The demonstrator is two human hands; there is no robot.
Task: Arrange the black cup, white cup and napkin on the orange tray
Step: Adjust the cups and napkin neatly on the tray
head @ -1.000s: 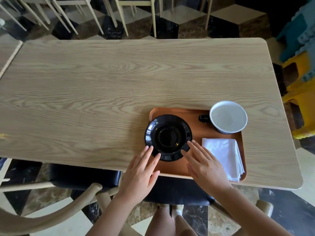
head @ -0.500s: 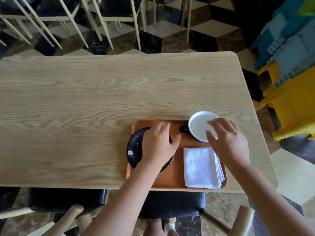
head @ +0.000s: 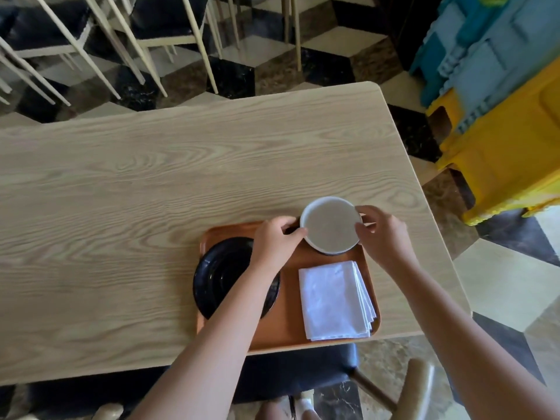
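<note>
Right of the frame's centre, at the far right corner of the shallow orange rectangular tray [head: 288,334], stands the round white cup [head: 331,225] with its dark outer wall, and I grip it from both sides: my left hand [head: 277,241] curls around its left rim, where a dark handle appears to sit beneath my fingers, while my right hand [head: 383,237] pinches the right rim between thumb and fingertips. Whether the cup rests on the tray or is raised slightly above it cannot be determined from this view. Lower left on the tray lies the glossy black round dish-like cup [head: 224,277], partly hidden by my left forearm and overhanging the tray's left edge. Lower right lies the folded white paper napkin [head: 330,301], wholly on the tray. Risks, as I judge them: the white cup sits so near the tray's far lip that a careless release could leave it tilted on the lip, and my left forearm, crossing just above the black cup, could nudge it farther off the edge. Beneath everything is a pale wood-grain table [head: 151,192], the tray lying along its near edge; beyond it are light chair legs over a black-and-cream chequered floor, with yellow and blue plastic crates [head: 500,95] at upper right.
</note>
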